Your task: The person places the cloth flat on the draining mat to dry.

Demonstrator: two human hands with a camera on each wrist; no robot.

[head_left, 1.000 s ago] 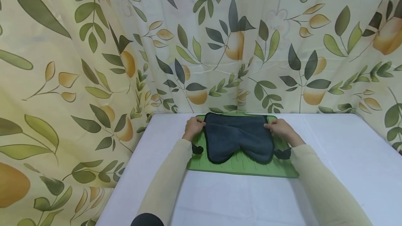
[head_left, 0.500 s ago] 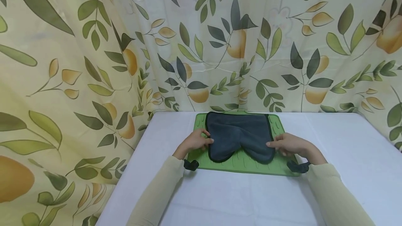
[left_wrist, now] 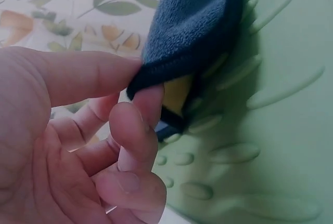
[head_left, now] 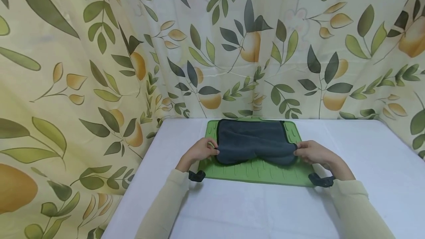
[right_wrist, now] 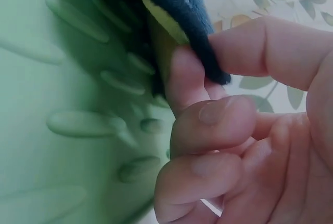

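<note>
A dark blue-grey plush cleaning cloth [head_left: 252, 139] with black edging lies folded over a green ribbed mat [head_left: 232, 172]. My left hand [head_left: 200, 149] pinches its near left edge between thumb and index finger. Its near right edge is pinched by my right hand [head_left: 315, 154]. Between the two hands the near part of the cloth sags, its front edge dipping at the middle. In the left wrist view, the pinched edge of the cloth [left_wrist: 190, 21] is lifted over the mat, and yellow shows underneath. The right wrist view also shows yellow under the raised cloth [right_wrist: 182, 5].
The mat rests on a white-covered table [head_left: 239, 209], near its far edge. A curtain [head_left: 285, 47] printed with leaves and fruit hangs behind the table and along the left side. Black straps [head_left: 320, 180] sit at both wrists.
Both hands have moved from the cloth's far corners to its near side edges and gripped them. The near part of the cloth has been lifted and drawn away from me.
</note>
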